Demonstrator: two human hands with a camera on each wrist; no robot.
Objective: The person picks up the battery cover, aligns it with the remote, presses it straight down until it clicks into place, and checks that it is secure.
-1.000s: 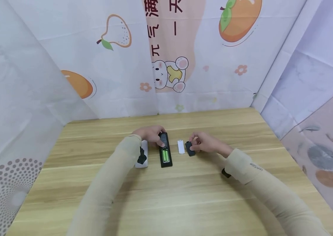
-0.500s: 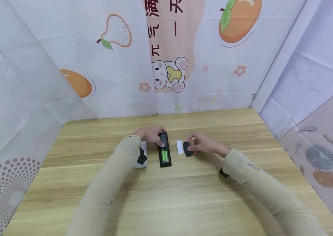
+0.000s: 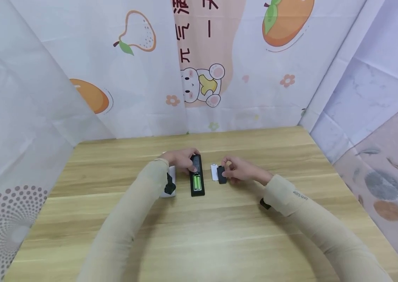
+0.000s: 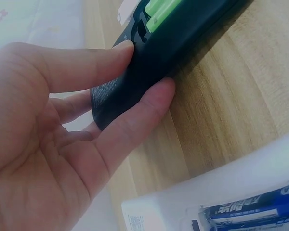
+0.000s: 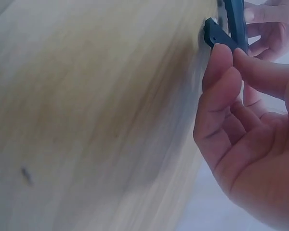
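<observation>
While the left hand (image 3: 182, 158) curls round the black remote (image 3: 201, 172) on the table (image 3: 199, 235) | right hand (image 3: 241, 169) pinches the black cover (image 3: 221, 176) near the white cover (image 3: 214, 172) | green batteries (image 3: 197, 182) in, blue batteries (image 4: 250, 211) in white remote (image 4: 159, 207) | both covers off, bays seemingly left to close

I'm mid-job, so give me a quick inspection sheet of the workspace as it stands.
Surface: light wood-grain table, arm shadows falling on it.
Job's things: black remote, battery bay open, green batteries inside; black cover off it.
Clutter: white remote with blue batteries showing; white cover right next to the black one, contact unclear.
Left hand: grips the black remote.
Right hand: pinches the black cover.
Cables: nothing seen.
Surroundings: printed cloth behind the table.
</observation>
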